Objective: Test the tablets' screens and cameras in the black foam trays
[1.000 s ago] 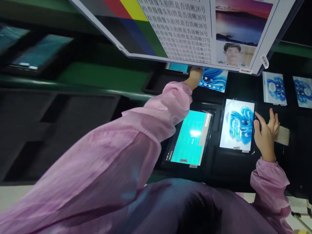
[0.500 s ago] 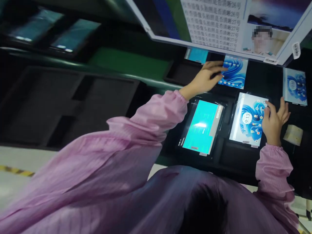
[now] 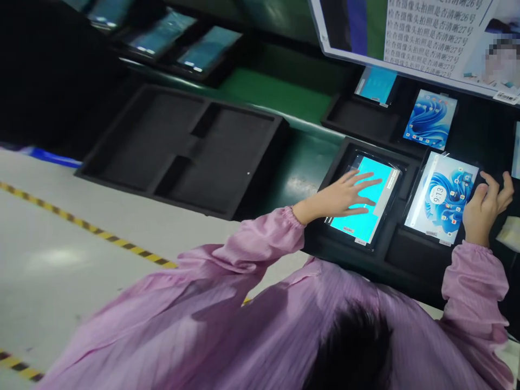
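Observation:
My left hand [image 3: 345, 197] has its fingers spread over a tablet with a cyan screen [image 3: 371, 230]; whether the fingertips touch the glass I cannot tell. That tablet lies in a black foam tray [image 3: 384, 259]. My right hand [image 3: 485, 211] is at the right edge of a second tablet [image 3: 434, 187], which shows 9:13 and a blue swirl wallpaper. Its fingers are loosely bent and apart, with the thumb by the screen edge. Beyond these lies a third tablet [image 3: 431, 119] with a similar blue wallpaper, with neither hand on it.
A monitor [image 3: 426, 38] with lines of text overhangs the back right. Behind the trays sits another cyan tablet [image 3: 377, 85]. A large foam tray [image 3: 239, 157] stands to the left, with more tablets [image 3: 209, 49] behind it. A pale block [image 3: 509, 233] is at the right edge.
My left hand has come back from the blue-wallpaper tablet at the rear to above the cyan-screen tablet. My right hand stays beside the 9:13 tablet. The view has shifted left.

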A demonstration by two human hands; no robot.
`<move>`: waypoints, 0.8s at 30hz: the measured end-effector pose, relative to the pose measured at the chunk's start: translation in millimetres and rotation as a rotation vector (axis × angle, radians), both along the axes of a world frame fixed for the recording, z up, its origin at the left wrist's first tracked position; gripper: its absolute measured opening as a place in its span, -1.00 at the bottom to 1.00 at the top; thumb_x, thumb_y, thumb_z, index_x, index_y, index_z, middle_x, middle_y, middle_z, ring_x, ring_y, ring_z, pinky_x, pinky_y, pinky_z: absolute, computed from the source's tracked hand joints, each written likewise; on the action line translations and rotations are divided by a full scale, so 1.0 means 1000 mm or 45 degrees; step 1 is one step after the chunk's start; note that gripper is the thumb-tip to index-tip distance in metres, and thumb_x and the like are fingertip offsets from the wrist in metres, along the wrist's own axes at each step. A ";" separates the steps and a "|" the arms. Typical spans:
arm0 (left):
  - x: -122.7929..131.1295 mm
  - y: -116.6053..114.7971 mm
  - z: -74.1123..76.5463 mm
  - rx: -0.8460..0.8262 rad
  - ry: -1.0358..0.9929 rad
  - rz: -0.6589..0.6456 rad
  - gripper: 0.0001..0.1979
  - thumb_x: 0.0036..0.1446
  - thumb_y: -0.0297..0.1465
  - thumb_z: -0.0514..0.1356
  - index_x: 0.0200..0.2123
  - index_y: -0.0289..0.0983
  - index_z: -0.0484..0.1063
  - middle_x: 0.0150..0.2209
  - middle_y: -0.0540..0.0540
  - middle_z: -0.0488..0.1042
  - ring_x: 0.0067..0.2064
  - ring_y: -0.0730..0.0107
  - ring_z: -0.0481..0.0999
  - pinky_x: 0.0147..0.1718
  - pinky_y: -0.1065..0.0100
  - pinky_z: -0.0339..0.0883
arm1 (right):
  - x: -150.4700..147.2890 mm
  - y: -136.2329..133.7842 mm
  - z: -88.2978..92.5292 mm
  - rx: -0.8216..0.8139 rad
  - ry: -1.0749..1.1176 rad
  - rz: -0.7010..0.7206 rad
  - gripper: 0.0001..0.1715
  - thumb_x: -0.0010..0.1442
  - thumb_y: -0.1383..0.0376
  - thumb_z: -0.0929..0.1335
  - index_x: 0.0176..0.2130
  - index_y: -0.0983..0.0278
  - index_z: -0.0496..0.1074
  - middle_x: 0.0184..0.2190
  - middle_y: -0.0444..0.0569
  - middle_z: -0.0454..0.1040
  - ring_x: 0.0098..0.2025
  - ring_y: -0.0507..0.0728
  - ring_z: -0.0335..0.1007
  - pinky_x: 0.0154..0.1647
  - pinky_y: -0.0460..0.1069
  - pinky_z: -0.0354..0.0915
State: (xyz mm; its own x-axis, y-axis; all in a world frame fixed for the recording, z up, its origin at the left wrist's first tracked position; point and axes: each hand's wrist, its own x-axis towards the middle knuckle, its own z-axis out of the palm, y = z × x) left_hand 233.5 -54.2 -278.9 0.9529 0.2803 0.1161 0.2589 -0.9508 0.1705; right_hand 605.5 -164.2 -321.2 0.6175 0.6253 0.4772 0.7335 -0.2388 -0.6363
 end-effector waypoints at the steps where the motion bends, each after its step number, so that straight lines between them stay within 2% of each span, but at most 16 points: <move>1: -0.008 0.001 0.005 0.034 -0.039 0.055 -0.66 0.52 -0.17 0.18 -0.09 -0.20 0.71 0.45 -0.27 0.32 0.49 -0.28 0.23 0.41 -0.30 0.15 | 0.001 0.000 0.000 0.014 0.001 0.002 -0.44 0.44 0.13 0.17 0.16 0.21 0.58 0.44 0.20 0.26 0.42 0.46 0.23 0.41 0.44 0.14; 3: -0.024 -0.001 0.015 0.085 -0.128 0.196 -0.57 0.55 -0.20 0.11 -0.24 -0.27 0.69 0.36 -0.30 0.43 0.44 -0.26 0.30 0.35 -0.26 0.25 | 0.004 0.000 -0.001 0.060 -0.010 0.013 -0.44 0.45 0.11 0.16 0.16 0.22 0.58 0.42 0.23 0.29 0.42 0.44 0.24 0.43 0.44 0.12; 4: -0.031 -0.004 0.019 0.093 -0.163 0.256 -0.56 0.57 -0.22 0.08 -0.24 -0.28 0.68 0.33 -0.31 0.46 0.43 -0.25 0.32 0.31 -0.23 0.29 | 0.006 0.001 -0.002 0.084 -0.017 0.021 -0.44 0.45 0.11 0.16 0.15 0.23 0.57 0.41 0.26 0.30 0.43 0.44 0.23 0.44 0.44 0.11; 6: -0.039 -0.012 0.021 0.065 -0.197 0.314 -0.57 0.58 -0.24 0.05 -0.17 -0.26 0.68 0.31 -0.31 0.47 0.41 -0.23 0.33 0.26 -0.21 0.33 | 0.009 0.002 -0.003 0.119 -0.026 0.043 -0.44 0.46 0.09 0.16 0.15 0.26 0.56 0.38 0.31 0.31 0.45 0.45 0.21 0.44 0.46 0.09; 9: -0.038 -0.026 0.013 -0.002 -0.164 0.290 -0.60 0.58 -0.20 0.03 0.02 -0.18 0.66 0.37 -0.30 0.41 0.44 -0.20 0.29 0.30 -0.21 0.30 | 0.012 0.004 -0.006 0.133 -0.030 0.091 -0.44 0.48 0.06 0.17 0.15 0.28 0.54 0.36 0.36 0.30 0.46 0.49 0.20 0.43 0.49 0.10; 15: -0.007 -0.028 -0.009 -0.019 -0.180 0.315 -0.57 0.58 -0.13 0.01 0.23 -0.17 0.53 0.46 -0.35 0.26 0.47 -0.18 0.25 0.38 -0.23 0.19 | 0.015 0.003 -0.011 0.086 -0.021 0.079 -0.42 0.48 0.04 0.16 0.21 0.27 0.51 0.38 0.33 0.31 0.46 0.43 0.21 0.44 0.45 0.12; 20: 0.026 -0.014 -0.011 0.020 -0.179 0.419 -0.53 0.59 -0.11 -0.04 0.30 -0.15 0.48 0.49 -0.36 0.21 0.49 -0.21 0.21 0.40 -0.30 0.14 | 0.016 0.003 -0.013 0.074 0.012 0.058 -0.43 0.47 -0.01 0.17 0.17 0.21 0.51 0.37 0.34 0.32 0.45 0.43 0.23 0.46 0.39 0.12; 24: 0.051 0.004 -0.022 -0.025 -0.192 0.428 -0.54 0.58 -0.10 -0.01 0.32 -0.12 0.47 0.53 -0.34 0.13 0.53 -0.26 0.13 0.42 -0.37 0.05 | 0.015 0.004 -0.012 0.073 0.014 0.069 -0.44 0.48 -0.01 0.17 0.17 0.21 0.50 0.37 0.34 0.32 0.44 0.44 0.24 0.46 0.42 0.13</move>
State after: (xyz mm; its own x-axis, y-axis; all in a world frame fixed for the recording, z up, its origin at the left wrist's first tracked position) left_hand 284.6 -49.8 -301.3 0.7797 0.5785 0.2396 0.5268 -0.8129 0.2482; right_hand 620.6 -159.9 -333.6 0.5892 0.6295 0.5064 0.7370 -0.1620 -0.6561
